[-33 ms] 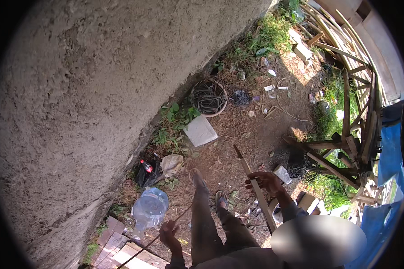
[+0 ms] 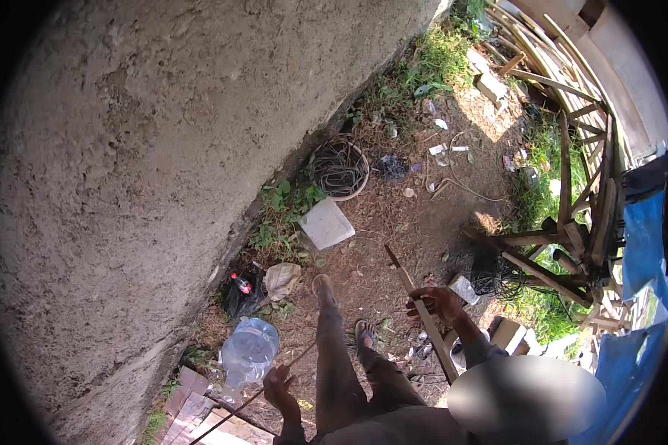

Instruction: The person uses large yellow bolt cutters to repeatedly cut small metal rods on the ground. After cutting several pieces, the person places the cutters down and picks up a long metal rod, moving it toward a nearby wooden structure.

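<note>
My right hand [image 2: 443, 302] is closed around a long, narrow wooden strip [image 2: 430, 330]. The strip is pale along most of its length, tapers to a dark tip at its far end, and slants across the ground to the right of my legs. At the lower left, my left hand [image 2: 280, 387] grips a thin dark rod [image 2: 237, 410] that runs from near my left leg down toward the bottom edge. Close beyond that hand, a large clear plastic bottle [image 2: 251, 345] lies on its side.
A rough concrete wall [image 2: 126, 163] fills the left. Beside it are a basket of coiled dark cord [image 2: 366, 159], a white square slab [image 2: 327, 225] and a red-capped bottle [image 2: 240, 283]. Timber frames [image 2: 597, 215] and blue sheeting [image 2: 646, 252] stand at the right. Boards [image 2: 189, 408] lie lower left.
The view has shifted slightly, so the ground objects sit a little to the left and most of them lower. Both hands keep their holds on the strip and the rod.
</note>
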Motion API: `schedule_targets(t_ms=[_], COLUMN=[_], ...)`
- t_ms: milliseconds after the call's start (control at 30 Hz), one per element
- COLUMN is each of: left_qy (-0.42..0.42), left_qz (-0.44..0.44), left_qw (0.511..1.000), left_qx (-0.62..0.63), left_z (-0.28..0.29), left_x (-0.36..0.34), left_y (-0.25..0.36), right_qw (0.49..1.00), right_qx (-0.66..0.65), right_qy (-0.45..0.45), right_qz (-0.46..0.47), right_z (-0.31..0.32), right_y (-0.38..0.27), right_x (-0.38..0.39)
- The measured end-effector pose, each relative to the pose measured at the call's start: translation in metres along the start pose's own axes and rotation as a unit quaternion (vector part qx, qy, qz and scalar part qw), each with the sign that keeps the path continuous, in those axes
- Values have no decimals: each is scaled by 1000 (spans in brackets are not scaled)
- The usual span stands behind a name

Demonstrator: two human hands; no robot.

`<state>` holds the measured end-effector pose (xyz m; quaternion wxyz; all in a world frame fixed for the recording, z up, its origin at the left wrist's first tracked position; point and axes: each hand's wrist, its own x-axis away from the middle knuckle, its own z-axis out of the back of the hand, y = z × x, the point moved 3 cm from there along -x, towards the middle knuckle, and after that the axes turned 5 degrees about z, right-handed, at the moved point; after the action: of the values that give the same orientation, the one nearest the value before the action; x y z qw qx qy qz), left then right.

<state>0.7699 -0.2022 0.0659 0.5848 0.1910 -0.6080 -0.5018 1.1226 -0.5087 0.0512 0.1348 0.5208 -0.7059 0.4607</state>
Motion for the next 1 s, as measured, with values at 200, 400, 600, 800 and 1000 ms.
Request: schedule_targets(t_ms=[200,400,600,800,1000], left_qy=[-191,-381,-519,-583,-665], left_qz=[-35,-21,-18,-30,-58], left_qw=[977,916,836,792,723], left_qx=[-89,-121,-176,-182,-176], left_z=[-65,-172,-303,-467,-636], left_x=[-58,-105,-108,-45,68], left_y=[74,154,211,239,249], right_qw=[966,789,734,787,766], right_qx=[125,468,297,-6,-235], right_qy=[226,379,557,596,597], right_qz=[-17,-120,-252,-158,-34], right_z=[49,48,-42,-58,-1], right_y=[64,200,322,313,250], right_x=[77,200,258,169,96])
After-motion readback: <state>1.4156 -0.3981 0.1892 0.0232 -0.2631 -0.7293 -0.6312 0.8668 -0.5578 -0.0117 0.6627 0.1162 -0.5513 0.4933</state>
